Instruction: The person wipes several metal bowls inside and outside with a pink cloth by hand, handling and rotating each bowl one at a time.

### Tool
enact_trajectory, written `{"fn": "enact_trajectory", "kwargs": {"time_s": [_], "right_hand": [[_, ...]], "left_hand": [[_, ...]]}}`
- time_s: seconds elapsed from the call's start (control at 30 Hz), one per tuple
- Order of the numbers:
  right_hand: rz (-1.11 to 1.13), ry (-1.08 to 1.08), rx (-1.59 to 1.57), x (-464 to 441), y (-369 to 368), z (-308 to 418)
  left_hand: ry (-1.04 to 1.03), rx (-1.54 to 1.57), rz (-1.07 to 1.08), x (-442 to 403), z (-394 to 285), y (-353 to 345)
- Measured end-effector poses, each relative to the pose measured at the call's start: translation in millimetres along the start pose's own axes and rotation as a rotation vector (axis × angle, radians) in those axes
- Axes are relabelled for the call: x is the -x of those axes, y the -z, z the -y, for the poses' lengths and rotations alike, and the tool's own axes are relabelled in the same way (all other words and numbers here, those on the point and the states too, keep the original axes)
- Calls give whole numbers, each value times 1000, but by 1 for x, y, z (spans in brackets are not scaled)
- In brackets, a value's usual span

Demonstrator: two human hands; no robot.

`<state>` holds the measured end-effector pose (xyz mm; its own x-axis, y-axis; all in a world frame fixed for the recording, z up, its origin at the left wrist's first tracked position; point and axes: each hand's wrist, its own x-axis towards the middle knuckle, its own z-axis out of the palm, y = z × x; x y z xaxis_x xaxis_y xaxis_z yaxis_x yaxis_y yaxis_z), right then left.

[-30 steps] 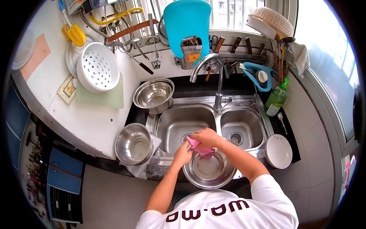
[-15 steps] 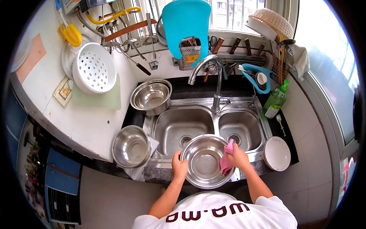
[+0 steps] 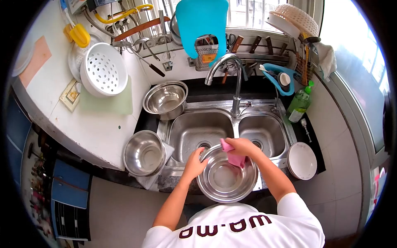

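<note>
A wide stainless steel bowl (image 3: 225, 180) is tilted over the front edge of the sink, close to my body. My left hand (image 3: 195, 165) grips its rim at the upper left. In my right hand (image 3: 242, 147) is a pink cloth (image 3: 235, 160), pressed to the bowl's far rim and hanging over its inner wall. Behind the bowl lie the two basins of the steel sink (image 3: 198, 130), partly covered by the bowl and my hands. The curved faucet (image 3: 236, 89) stands over the divider.
Steel bowls (image 3: 144, 153) rest on a cloth at the left, and more nested bowls (image 3: 165, 99) stand behind them. White plates (image 3: 302, 161) are stacked at the right. A green soap bottle (image 3: 300, 103) stands by the wall. A white colander (image 3: 104, 70) hangs at the left.
My right hand has moved the pink cloth from the bowl's right side up and left to its far rim. My left hand has shifted upward along the rim.
</note>
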<state>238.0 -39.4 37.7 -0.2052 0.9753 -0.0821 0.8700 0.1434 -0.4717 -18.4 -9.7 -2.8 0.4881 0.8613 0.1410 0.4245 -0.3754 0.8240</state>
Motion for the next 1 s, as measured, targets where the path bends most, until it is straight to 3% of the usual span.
{"fn": "enact_trajectory", "kwargs": {"time_s": [0.1, 0.17, 0.33, 0.4, 0.43, 0.47, 0.53, 0.73, 0.83, 1.0], "right_hand": [[-36, 199, 25, -30, -17, 18], [-147, 384, 283, -41, -27, 32], [-61, 406, 306, -46, -12, 34], [3, 148, 221, -37, -2, 28], [-167, 167, 98, -29, -5, 15], [-164, 165, 99, -20, -8, 3], [-125, -177, 63, 2, 3, -2], [-264, -487, -62, 77, -17, -6], [-269, -615, -111, 101, -23, 8], [-286, -551, -170, 105, -32, 1]], "left_hand": [[29, -81, 101, -11, 3, -5], [14, -117, 129, -14, 6, -11], [164, -29, 40, -4, -8, -13], [167, 108, -35, 2, -8, -14], [170, 111, -36, 4, -2, -18], [163, 165, -99, 4, 8, -25], [154, 221, -162, 8, 15, -31], [247, 344, -277, 18, 4, -36], [288, 386, -358, 25, 2, -38], [354, 431, -389, 36, 6, -38]]}}
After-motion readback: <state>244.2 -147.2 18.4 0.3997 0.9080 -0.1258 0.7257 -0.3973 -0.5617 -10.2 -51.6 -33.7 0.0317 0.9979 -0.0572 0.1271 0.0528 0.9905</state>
